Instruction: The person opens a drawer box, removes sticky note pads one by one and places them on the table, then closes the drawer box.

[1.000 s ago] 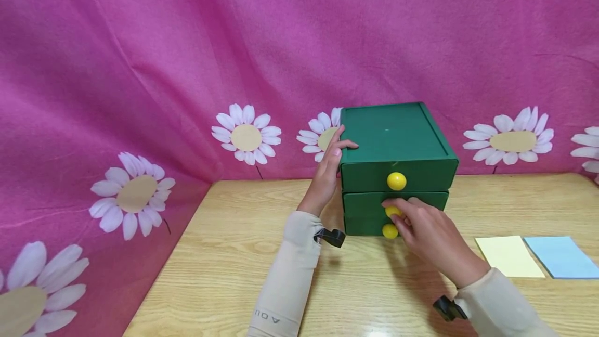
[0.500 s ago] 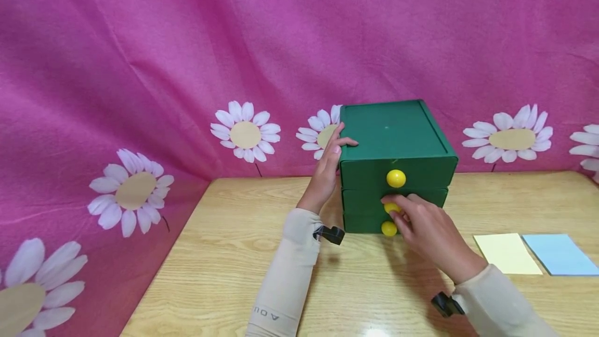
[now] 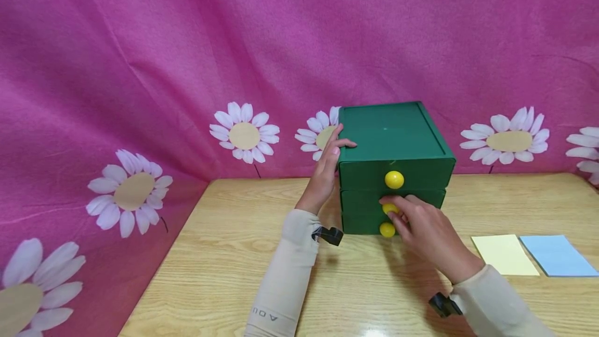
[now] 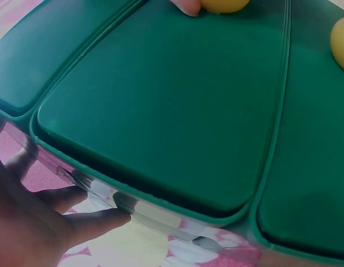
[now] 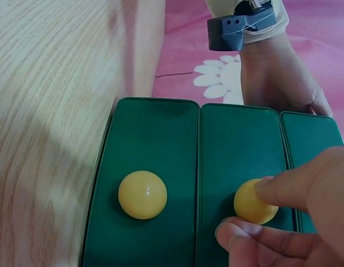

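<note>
A green drawer box (image 3: 393, 131) with three yellow knobs on its front stands toward the back of the table. My left hand (image 3: 324, 173) lies along its left side, one finger reaching over the top edge; in the left wrist view the fingers (image 4: 99, 222) are spread against the clear side wall. Thumb and fingers of my right hand (image 3: 432, 233) pinch the middle knob (image 5: 252, 203). The top knob (image 3: 394, 180) and the bottom knob (image 5: 142, 194) are untouched. All the drawer fronts look closed in the right wrist view.
Right of the box, a yellow paper square (image 3: 505, 255) and a blue paper square (image 3: 558, 255) lie side by side on the wooden table (image 3: 224, 254). A pink cloth (image 3: 281, 40) with white flowers hangs behind.
The head view has shifted very slightly. Both hands keep their places on the box and the middle knob; nothing else visibly differs.
</note>
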The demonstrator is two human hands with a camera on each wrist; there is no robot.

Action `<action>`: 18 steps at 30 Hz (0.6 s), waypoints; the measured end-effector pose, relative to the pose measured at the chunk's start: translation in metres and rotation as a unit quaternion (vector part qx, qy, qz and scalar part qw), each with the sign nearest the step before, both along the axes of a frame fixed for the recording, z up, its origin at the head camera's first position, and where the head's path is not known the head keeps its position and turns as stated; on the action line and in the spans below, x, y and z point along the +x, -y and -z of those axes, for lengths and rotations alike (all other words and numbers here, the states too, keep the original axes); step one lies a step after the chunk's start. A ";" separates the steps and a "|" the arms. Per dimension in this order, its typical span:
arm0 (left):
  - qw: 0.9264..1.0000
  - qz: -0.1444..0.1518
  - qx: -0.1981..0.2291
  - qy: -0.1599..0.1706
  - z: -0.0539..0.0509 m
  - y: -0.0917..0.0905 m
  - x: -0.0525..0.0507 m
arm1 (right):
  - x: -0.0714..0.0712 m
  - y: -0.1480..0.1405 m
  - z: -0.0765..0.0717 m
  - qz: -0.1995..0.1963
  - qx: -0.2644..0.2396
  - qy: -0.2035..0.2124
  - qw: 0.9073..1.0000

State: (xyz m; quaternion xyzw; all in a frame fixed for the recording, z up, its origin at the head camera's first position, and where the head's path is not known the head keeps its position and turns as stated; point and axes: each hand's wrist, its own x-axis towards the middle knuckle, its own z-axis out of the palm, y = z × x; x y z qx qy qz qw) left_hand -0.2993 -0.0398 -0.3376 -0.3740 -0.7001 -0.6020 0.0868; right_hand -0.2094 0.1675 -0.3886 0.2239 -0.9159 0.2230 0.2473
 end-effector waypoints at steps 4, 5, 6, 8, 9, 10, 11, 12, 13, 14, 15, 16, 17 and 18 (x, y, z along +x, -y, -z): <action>1.000 0.000 0.002 0.002 0.000 0.000 0.000 | 0.000 0.000 0.000 0.000 -0.001 0.002 1.000; 1.000 0.001 0.003 0.001 0.000 0.000 0.000 | 0.000 0.000 -0.001 -0.001 -0.002 0.001 1.000; 1.000 0.001 0.004 0.001 0.000 0.000 0.000 | -0.001 0.000 -0.001 -0.001 -0.003 0.001 1.000; 1.000 0.000 0.005 0.000 0.000 0.000 0.000 | -0.001 0.000 -0.001 -0.002 -0.005 -0.001 1.000; 1.000 0.000 0.006 -0.001 0.000 0.000 0.000 | -0.001 0.000 0.000 -0.002 -0.005 -0.002 1.000; 1.000 -0.001 0.006 -0.001 0.000 0.000 0.000 | -0.001 0.000 0.000 -0.002 -0.006 -0.003 1.000; 1.000 -0.001 0.006 -0.002 0.000 0.000 0.000 | -0.002 0.000 0.000 -0.003 -0.006 -0.004 1.000; 1.000 -0.001 0.007 -0.003 0.000 0.000 0.000 | -0.002 0.000 0.000 -0.003 -0.006 -0.004 1.000; 1.000 -0.001 0.007 -0.003 0.000 0.000 0.000 | -0.002 0.000 0.000 -0.003 -0.006 -0.004 1.000; 1.000 -0.001 0.007 -0.003 0.000 0.000 -0.001 | -0.002 -0.001 0.000 -0.003 -0.006 -0.004 1.000; 1.000 -0.001 0.007 -0.003 0.000 0.000 -0.001 | -0.002 -0.001 0.001 -0.003 -0.006 -0.005 1.000; 1.000 -0.001 0.008 -0.002 0.000 0.000 -0.001 | -0.002 -0.001 0.001 -0.004 -0.006 -0.005 1.000; 1.000 -0.001 0.008 -0.003 0.001 0.000 -0.001 | -0.002 -0.001 0.001 -0.004 -0.005 -0.007 1.000; 1.000 -0.001 0.008 -0.002 0.001 0.000 -0.001 | -0.002 -0.001 0.001 -0.004 -0.005 -0.007 1.000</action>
